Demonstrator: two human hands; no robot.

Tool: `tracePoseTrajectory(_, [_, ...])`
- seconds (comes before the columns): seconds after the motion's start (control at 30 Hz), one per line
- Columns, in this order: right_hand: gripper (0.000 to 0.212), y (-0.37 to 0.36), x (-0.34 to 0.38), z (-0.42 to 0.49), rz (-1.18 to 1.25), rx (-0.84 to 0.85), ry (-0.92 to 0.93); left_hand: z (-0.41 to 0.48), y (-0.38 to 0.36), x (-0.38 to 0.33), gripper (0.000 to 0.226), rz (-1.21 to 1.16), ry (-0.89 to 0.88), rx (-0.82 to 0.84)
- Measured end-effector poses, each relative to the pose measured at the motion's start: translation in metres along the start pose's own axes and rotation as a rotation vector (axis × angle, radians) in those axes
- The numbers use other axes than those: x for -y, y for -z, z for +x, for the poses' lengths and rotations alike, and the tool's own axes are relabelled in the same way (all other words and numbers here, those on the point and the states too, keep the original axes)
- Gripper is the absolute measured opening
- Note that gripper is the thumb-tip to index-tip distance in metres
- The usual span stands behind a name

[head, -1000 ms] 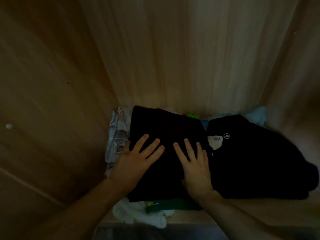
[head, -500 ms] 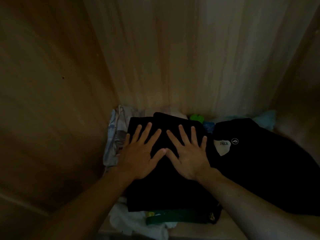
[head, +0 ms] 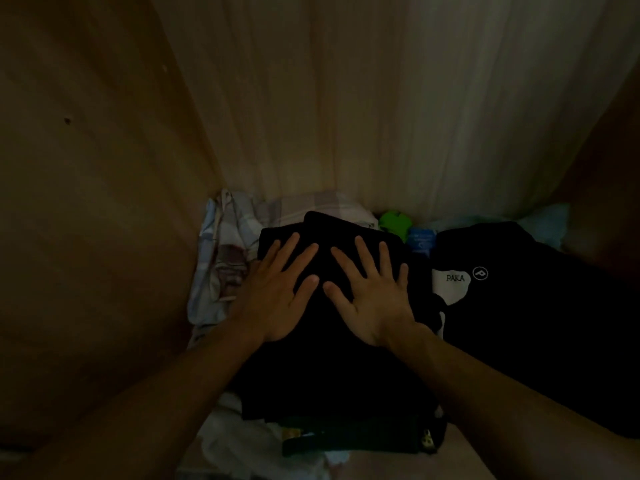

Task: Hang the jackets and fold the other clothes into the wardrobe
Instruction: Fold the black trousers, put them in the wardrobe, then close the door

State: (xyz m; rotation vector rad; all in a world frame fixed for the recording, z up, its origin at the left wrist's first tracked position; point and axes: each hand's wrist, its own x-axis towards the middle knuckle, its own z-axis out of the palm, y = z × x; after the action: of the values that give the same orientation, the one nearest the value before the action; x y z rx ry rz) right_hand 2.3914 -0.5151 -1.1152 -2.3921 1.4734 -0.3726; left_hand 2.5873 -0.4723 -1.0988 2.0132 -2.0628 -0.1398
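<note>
pressing folded black garment (head: 332, 358) flat, left hand (head: 277, 299) and right hand (head: 372, 299) splayed on top (keep pressure even, just left of paka top (head: 536, 323)).

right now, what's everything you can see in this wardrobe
wooden wardrobe compartment: one, light brown, walls around everything
folded black garment: one, black, top of the middle pile
black garment with white PAKA label: one, black, right of that pile
pale checked cloth: one, whitish, back left
bright green item: one, green, at the back
small blue tag: one, blue, beside the green item
pale blue cloth: one, light blue, back right
dark green folded garment: one, dark green, front, under the black garment
white cloth: one, white, front left, lowest
left hand: one, flat with fingers spread, pressing the folded black garment
right hand: one, flat, pressing it beside the left
</note>
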Motion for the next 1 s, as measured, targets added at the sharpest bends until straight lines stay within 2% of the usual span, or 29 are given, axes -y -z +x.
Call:
tracePoseTrajectory(0.27, [0.069, -0.001, 0.004, -0.060, -0.086, -0.084, 0.038, -0.023, 0.008, -0.013, 0.059, 0.091, 0.067, 0.023])
tracePoseTrajectory(0.4, [0.070, -0.004, 0.003, -0.071, -0.085, -0.087, 0.013, -0.035, 0.000, -0.036, 0.053, 0.241, 0.144, -0.120])
tracePoseTrajectory(0.67, [0.067, -0.018, -0.002, -0.065, -0.045, -0.180, 0.034, -0.035, -0.014, -0.018, 0.066, 0.133, 0.079, -0.131])
tracePoseTrajectory(0.83, [0.068, -0.018, -0.002, -0.059, -0.045, -0.165, 0.021, -0.027, -0.015, -0.015, 0.068, 0.069, 0.080, -0.137])
tracePoseTrajectory(0.9, [0.069, -0.007, 0.003, -0.065, -0.060, -0.056, 0.008, -0.035, -0.006, -0.021, 0.067, 0.117, 0.103, -0.062])
tracePoseTrajectory(1.0, [0.073, 0.051, 0.016, -0.073, -0.032, 0.246, -0.019, -0.048, 0.040, -0.041, 0.067, 0.197, 0.140, 0.169])
